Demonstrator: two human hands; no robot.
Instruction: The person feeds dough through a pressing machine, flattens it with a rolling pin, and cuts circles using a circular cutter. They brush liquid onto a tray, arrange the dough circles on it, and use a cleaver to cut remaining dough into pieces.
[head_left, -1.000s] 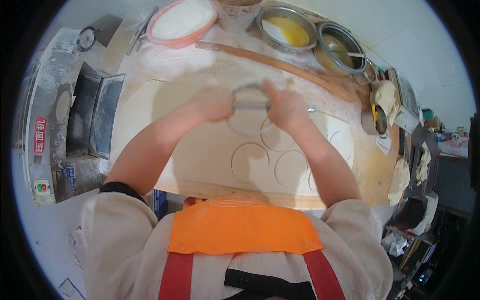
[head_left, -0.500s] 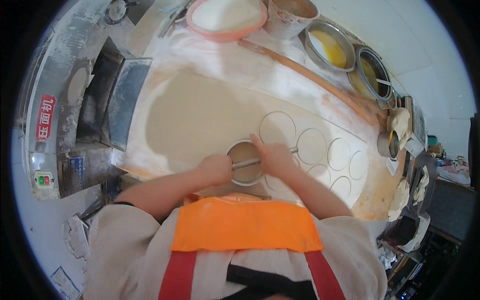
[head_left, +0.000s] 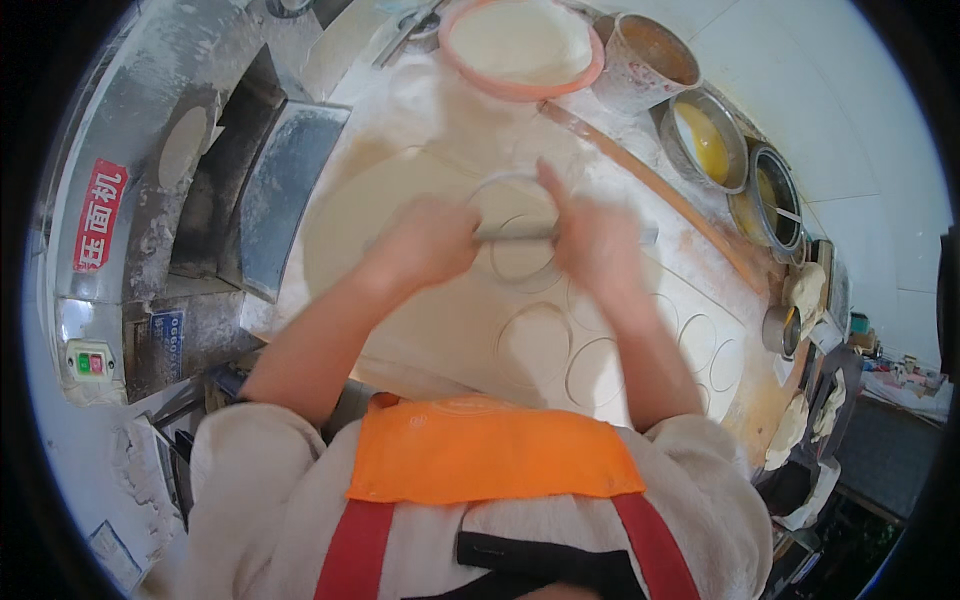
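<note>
A round metal ring cutter (head_left: 505,179) with a metal bar (head_left: 516,232) across it is held over the far part of a pale dough sheet (head_left: 430,320). My left hand (head_left: 437,240) is closed round the bar's left part, and my right hand (head_left: 602,250) grips it on the right. Both hands are blurred by motion. Whether the ring touches the dough, I cannot tell. Several cut circles (head_left: 535,345) mark the sheet, mostly toward its right end.
Beyond the dough lies a long wooden rod (head_left: 660,195). Along the back stand a pink basin (head_left: 470,70) of white powder, a bucket (head_left: 640,75), a metal bowl (head_left: 735,165) with yellow liquid and a pot (head_left: 790,230). A metal machine (head_left: 275,200) borders the left.
Both hands have carried the cutter away from the table's near edge to the far part of the sheet. Another cut circle shows where it was. The view has shifted slightly.
</note>
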